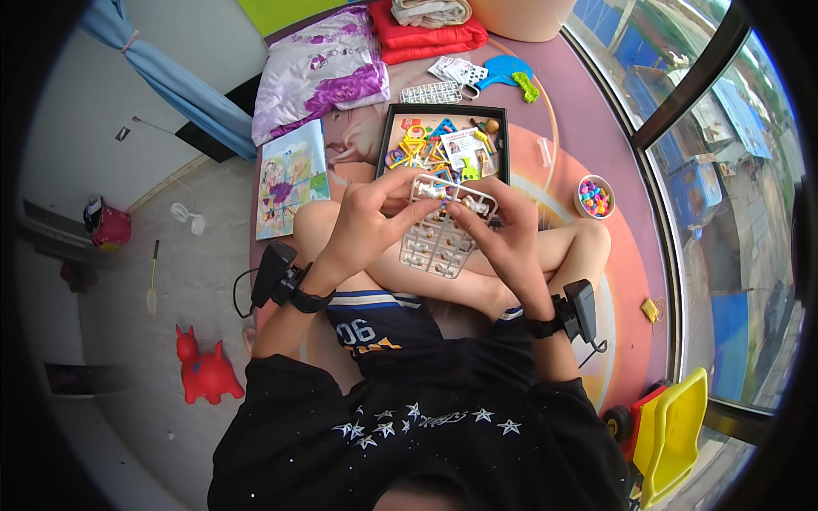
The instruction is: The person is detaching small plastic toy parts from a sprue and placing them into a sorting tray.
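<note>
A pink, purple and orange mat (588, 119) carries the spread. Just beyond the hands, roughly between the left hand (358, 221) and the right hand (509, 226), lies a black tray (447, 108). Beyond the left hand and out to its left is a picture (288, 200); farther off, a white and purple pillow (317, 64). Past the tray lie a white grid (430, 94), cards (458, 70), a blue paddle (503, 70) and a green toy (526, 88) by its edge, with a red quilt (417, 38) farther still. Beyond the right hand and to its right are a clear tube (545, 152) and a bowl (578, 203); nearer, well to the right, a yellow packet (651, 309).
</note>
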Demonstrator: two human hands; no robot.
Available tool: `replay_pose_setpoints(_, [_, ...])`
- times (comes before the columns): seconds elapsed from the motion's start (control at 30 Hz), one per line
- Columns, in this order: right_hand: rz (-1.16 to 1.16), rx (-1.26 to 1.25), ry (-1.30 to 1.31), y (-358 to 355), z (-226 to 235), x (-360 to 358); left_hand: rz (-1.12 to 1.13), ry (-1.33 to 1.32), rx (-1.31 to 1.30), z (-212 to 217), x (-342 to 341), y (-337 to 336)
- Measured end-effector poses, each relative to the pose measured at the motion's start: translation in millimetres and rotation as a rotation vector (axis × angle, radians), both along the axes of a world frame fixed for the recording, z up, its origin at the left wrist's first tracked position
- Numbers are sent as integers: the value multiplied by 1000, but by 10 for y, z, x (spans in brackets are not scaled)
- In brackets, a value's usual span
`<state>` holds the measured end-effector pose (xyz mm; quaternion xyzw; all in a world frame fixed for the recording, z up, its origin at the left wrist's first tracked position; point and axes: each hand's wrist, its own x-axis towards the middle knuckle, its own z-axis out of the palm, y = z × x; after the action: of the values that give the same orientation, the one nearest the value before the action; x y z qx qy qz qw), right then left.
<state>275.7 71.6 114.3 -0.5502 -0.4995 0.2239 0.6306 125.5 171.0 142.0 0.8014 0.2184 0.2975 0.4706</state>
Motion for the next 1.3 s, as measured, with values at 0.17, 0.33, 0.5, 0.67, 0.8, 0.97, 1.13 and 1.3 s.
replay_pose_setpoints(0.17, [-27, 56, -225, 1, 64, 18, -60, 64, -17, -2, -70, 50])
replay_pose_setpoints(0.33, [-49, 28, -258, -7, 18, -1, -68, 113, -55, 31, -41, 90])
replay_pose_setpoints(0.5, [-131, 7, -379, -4, -105, -77, -61, 143, -40, -108, -35, 94])
replay_pose_setpoints(0.67, [-278, 0, -515, 41, -183, -150, 79, 43, 65, -200, 100, -21])
replay_pose_setpoints(0.8, [-328, 3, -513, 106, -278, -176, 145, 93, 107, -310, 150, -12])
replay_pose_setpoints(0.97, [-402, -6, -513, 190, -444, -138, 167, 69, 73, -466, 214, 73])
replay_pose_setpoints(1.13, [282, -164, 367, -30, -175, 79, -228, 4, -560, -103, -26, 176])
replay_pose_setpoints(1.3, [776, -92, 731, -111, -22, -106, -314, -19, -601, -147, -101, -99])
